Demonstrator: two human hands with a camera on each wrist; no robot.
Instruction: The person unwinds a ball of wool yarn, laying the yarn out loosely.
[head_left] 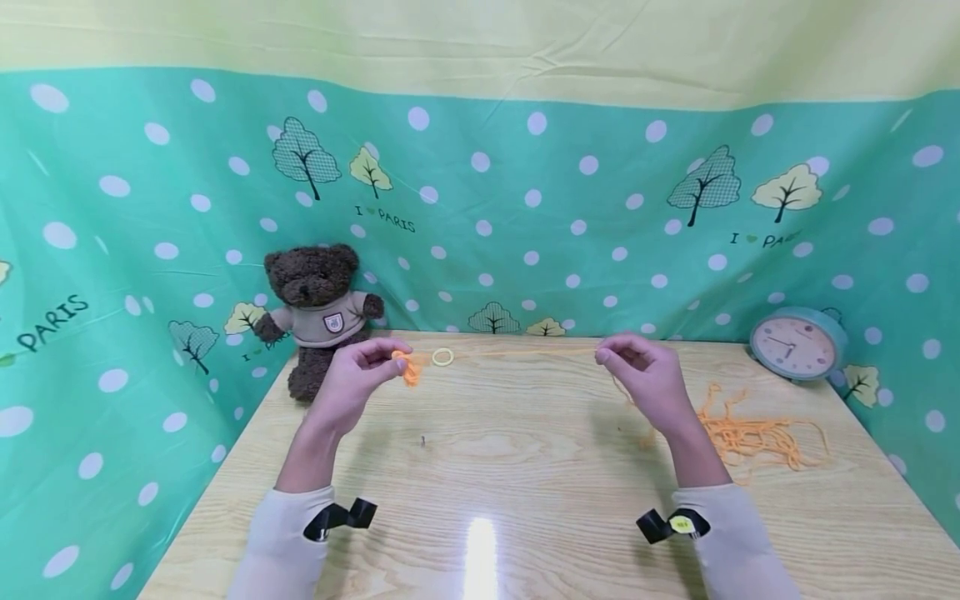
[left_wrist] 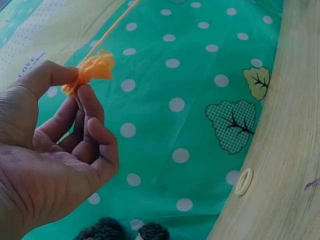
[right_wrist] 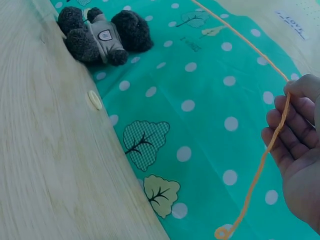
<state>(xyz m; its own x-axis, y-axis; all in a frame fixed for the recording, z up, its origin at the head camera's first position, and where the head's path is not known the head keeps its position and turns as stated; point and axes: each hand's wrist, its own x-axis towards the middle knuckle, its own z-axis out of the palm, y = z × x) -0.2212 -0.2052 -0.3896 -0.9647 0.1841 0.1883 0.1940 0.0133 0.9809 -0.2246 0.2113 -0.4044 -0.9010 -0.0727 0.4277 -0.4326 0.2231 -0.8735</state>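
Observation:
Between thumb and fingertips, my left hand (head_left: 365, 372) pinches a small gathered bundle of orange yarn (left_wrist: 90, 74). A single strand (head_left: 525, 353) runs taut from it across to my right hand (head_left: 647, 371). There the thumb and index finger pinch the strand, and its loose tail (right_wrist: 259, 170) hangs down past the other fingers. Both hands are raised above the table. On the right of the table lies a loose pile of orange yarn (head_left: 757, 440). A pale yellow ring (head_left: 443, 357) lies near the table's back edge, right of my left hand.
A brown teddy bear (head_left: 313, 300) in a grey sweater sits at the back left. At the back right stands a round teal clock (head_left: 798, 343). A tiny dark object (head_left: 423, 441) lies on the wooden table (head_left: 517, 492). Green dotted cloth (head_left: 510, 217) hangs behind.

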